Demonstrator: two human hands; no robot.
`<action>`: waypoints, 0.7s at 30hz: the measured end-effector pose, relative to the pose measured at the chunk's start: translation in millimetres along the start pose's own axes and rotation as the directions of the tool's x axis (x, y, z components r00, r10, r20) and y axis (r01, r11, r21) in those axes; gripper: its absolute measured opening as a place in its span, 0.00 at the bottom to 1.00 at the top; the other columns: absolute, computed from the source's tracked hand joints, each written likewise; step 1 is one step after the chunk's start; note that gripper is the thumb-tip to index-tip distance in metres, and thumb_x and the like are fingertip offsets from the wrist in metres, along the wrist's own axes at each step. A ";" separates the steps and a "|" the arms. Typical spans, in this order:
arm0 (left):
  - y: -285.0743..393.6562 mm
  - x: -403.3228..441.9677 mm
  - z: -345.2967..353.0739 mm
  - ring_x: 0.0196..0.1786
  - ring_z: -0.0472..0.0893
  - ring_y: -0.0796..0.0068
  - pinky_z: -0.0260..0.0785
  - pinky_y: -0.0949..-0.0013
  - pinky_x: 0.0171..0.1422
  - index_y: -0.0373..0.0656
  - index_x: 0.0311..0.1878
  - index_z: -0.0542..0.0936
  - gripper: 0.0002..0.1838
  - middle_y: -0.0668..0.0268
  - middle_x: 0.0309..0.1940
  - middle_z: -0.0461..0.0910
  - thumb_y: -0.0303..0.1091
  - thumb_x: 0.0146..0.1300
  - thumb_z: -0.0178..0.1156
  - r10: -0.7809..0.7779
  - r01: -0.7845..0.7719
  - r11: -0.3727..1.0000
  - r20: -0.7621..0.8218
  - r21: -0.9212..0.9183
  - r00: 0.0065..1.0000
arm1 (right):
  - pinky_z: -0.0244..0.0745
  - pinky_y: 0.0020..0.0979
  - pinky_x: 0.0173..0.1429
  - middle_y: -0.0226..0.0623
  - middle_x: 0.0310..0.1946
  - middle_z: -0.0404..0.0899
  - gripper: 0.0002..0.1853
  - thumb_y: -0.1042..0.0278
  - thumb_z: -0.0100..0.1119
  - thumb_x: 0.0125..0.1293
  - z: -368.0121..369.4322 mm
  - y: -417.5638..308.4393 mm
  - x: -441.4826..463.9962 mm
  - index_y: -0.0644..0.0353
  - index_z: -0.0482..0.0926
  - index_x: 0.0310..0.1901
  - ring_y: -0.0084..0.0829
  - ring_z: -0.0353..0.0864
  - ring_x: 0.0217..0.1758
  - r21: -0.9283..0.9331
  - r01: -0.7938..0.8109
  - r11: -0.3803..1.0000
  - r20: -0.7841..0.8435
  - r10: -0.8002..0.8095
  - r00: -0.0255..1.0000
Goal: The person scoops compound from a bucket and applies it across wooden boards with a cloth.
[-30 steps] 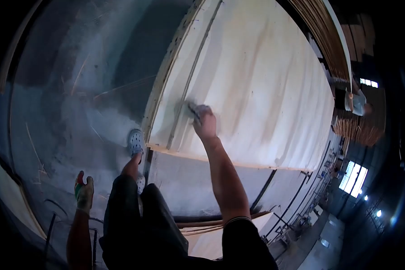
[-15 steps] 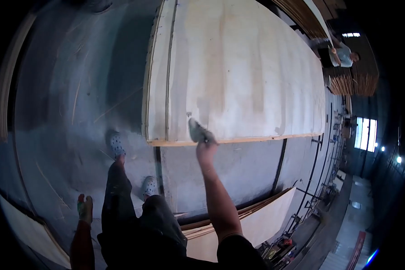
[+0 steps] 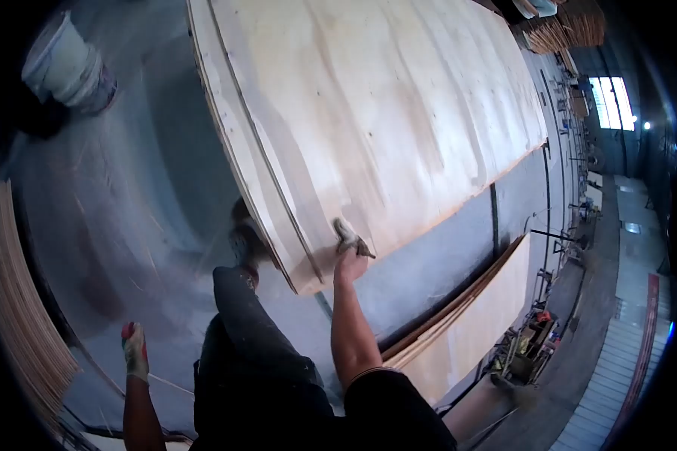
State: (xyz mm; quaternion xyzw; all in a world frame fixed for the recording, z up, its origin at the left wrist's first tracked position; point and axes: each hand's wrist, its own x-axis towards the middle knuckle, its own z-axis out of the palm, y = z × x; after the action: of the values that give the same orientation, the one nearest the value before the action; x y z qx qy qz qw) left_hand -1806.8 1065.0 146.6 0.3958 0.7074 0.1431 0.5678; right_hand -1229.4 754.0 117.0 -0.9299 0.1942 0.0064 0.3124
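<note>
Wooden sheet (image 3: 384, 128) lies beneath right hand (image 3: 350, 240), well left hand's (image 3: 135, 352) right

Right hand (image 3: 349, 244) nearer panel corner (image 3: 302, 281)

Can slide far up and across the big board (image 3: 387, 113) from the right hand (image 3: 351, 244), with lots of room. Can dip over the near edge too, down to the gray floor (image 3: 425, 263), but would bump into the pile of boards (image 3: 470, 319). Left of the big board, would run into the blurry foot (image 3: 246, 245) and bent leg (image 3: 252, 316). Can pass between that leg and the left hand (image 3: 135, 350). Farther left, would hit the stack of thin sheets (image 3: 22, 301), or the pale bucket (image 3: 60, 60) higher up.
</note>
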 end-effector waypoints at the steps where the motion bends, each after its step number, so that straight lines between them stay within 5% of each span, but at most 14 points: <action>1: 52.4 19.1 22.0 0.57 0.77 0.72 0.68 0.66 0.64 0.40 0.64 0.76 0.21 0.65 0.54 0.80 0.41 0.73 0.58 0.036 -0.025 0.934 -0.023 0.357 0.999 | 0.75 0.42 0.59 0.50 0.48 0.86 0.16 0.65 0.61 0.64 17.3 -28.2 -6.1 0.59 0.85 0.51 0.49 0.85 0.52 0.003 -0.146 0.989 -0.046 0.146 0.988; 2: 99.3 41.0 41.2 0.58 0.78 0.70 0.68 0.65 0.64 0.39 0.64 0.75 0.23 0.62 0.55 0.80 0.42 0.72 0.59 0.080 -0.033 0.745 -0.040 0.666 0.996 | 0.75 0.42 0.59 0.50 0.48 0.86 0.16 0.65 0.61 0.64 35.8 -54.8 -7.7 0.59 0.85 0.51 0.49 0.85 0.52 0.023 -0.160 0.987 -0.043 0.161 0.986; 5: 206.0 107.4 81.7 0.58 0.77 0.70 0.68 0.65 0.64 0.41 0.65 0.75 0.25 0.64 0.54 0.80 0.45 0.71 0.59 0.090 -0.128 0.786 0.093 0.604 0.992 | 0.77 0.39 0.57 0.47 0.47 0.87 0.15 0.66 0.61 0.66 79.7 -123.8 -4.7 0.61 0.85 0.52 0.44 0.86 0.49 0.015 -0.159 0.987 0.012 0.159 0.987; 7: 330.3 204.9 109.9 0.57 0.77 0.73 0.68 0.64 0.62 0.42 0.65 0.76 0.22 0.65 0.54 0.80 0.40 0.71 0.59 0.094 -0.127 0.816 0.087 0.564 0.992 | 0.80 0.36 0.54 0.43 0.48 0.86 0.16 0.70 0.60 0.67 166.7 -261.0 -2.6 0.65 0.83 0.55 0.37 0.86 0.49 0.520 -0.314 0.794 0.488 0.024 0.872; 8: 373.7 226.9 116.5 0.57 0.77 0.74 0.68 0.65 0.62 0.42 0.64 0.76 0.21 0.65 0.53 0.80 0.37 0.71 0.58 0.117 -0.161 0.819 0.114 0.551 0.987 | 0.82 0.34 0.52 0.42 0.50 0.83 0.18 0.72 0.61 0.68 198.3 -317.0 -9.8 0.69 0.79 0.57 0.33 0.84 0.49 0.580 -0.439 0.686 0.608 -0.007 0.794; 12: 540.4 272.0 117.5 0.59 0.74 0.78 0.67 0.68 0.59 0.41 0.63 0.76 0.18 0.66 0.50 0.80 0.28 0.71 0.56 0.224 -0.283 0.843 0.180 0.458 0.958 | 0.83 0.36 0.53 0.45 0.53 0.81 0.18 0.71 0.60 0.71 269.0 -623.9 -88.2 0.71 0.77 0.58 0.36 0.84 0.52 0.643 -0.480 0.596 0.736 -0.309 0.603; 15: 563.5 284.8 91.8 0.57 0.75 0.78 0.69 0.70 0.58 0.40 0.62 0.76 0.17 0.67 0.47 0.80 0.28 0.71 0.57 0.456 -0.442 0.834 0.039 0.329 0.889 | 0.80 0.37 0.58 0.44 0.54 0.82 0.19 0.68 0.60 0.72 256.0 -813.9 -183.7 0.71 0.78 0.60 0.34 0.82 0.55 0.680 -0.476 0.558 0.722 -0.622 0.304; 17: 611.0 386.4 40.6 0.47 0.78 0.75 0.73 0.67 0.54 0.41 0.58 0.78 0.13 0.70 0.45 0.80 0.29 0.73 0.57 0.410 -0.380 0.901 -0.122 0.210 0.904 | 0.76 0.33 0.62 0.40 0.54 0.83 0.18 0.67 0.61 0.72 300.2 -992.5 -273.7 0.69 0.81 0.58 0.31 0.82 0.54 0.717 -0.286 0.636 0.687 -0.713 0.139; 18: 731.9 341.3 43.9 0.49 0.79 0.74 0.73 0.67 0.55 0.42 0.56 0.79 0.13 0.69 0.45 0.81 0.34 0.72 0.59 0.345 -0.269 0.903 -0.194 0.335 0.918 | 0.73 0.31 0.63 0.38 0.55 0.83 0.17 0.66 0.62 0.72 311.0 -1064.0 -310.7 0.67 0.82 0.56 0.29 0.82 0.54 0.742 -0.200 0.640 0.659 -0.751 0.043; 19: 697.3 387.4 25.1 0.37 0.76 0.80 0.71 0.70 0.42 0.47 0.52 0.81 0.10 0.72 0.36 0.79 0.38 0.77 0.53 0.538 -0.365 0.752 -0.191 0.549 0.821 | 0.74 0.31 0.63 0.38 0.54 0.83 0.16 0.66 0.61 0.72 321.7 -1103.3 -338.7 0.67 0.82 0.56 0.29 0.82 0.55 0.760 -0.128 0.638 0.630 -0.770 -0.101; 20: 666.5 442.9 7.9 0.47 0.79 0.74 0.72 0.70 0.54 0.43 0.54 0.79 0.11 0.70 0.42 0.80 0.35 0.74 0.57 0.290 -0.227 0.936 -0.223 0.270 0.931 | 0.76 0.31 0.62 0.39 0.54 0.84 0.16 0.67 0.61 0.72 341.9 -1142.0 -373.8 0.67 0.82 0.57 0.29 0.82 0.56 0.776 -0.056 0.628 0.605 -0.767 -0.215; 21: 724.8 442.1 7.1 0.44 0.80 0.75 0.73 0.71 0.51 0.43 0.51 0.80 0.10 0.71 0.42 0.80 0.34 0.76 0.52 0.319 -0.323 0.946 -0.254 0.026 0.913 | 0.78 0.33 0.61 0.41 0.56 0.82 0.17 0.67 0.62 0.71 375.2 -1189.4 -417.9 0.66 0.80 0.57 0.32 0.82 0.56 0.634 -0.221 0.741 0.657 -0.667 -0.352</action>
State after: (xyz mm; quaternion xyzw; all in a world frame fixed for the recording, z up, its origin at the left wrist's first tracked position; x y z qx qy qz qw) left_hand -1530.8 1850.6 311.8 0.4801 0.6986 0.2899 0.4443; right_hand -1140.3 1989.6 558.9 -0.4113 -0.3584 0.6138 0.5707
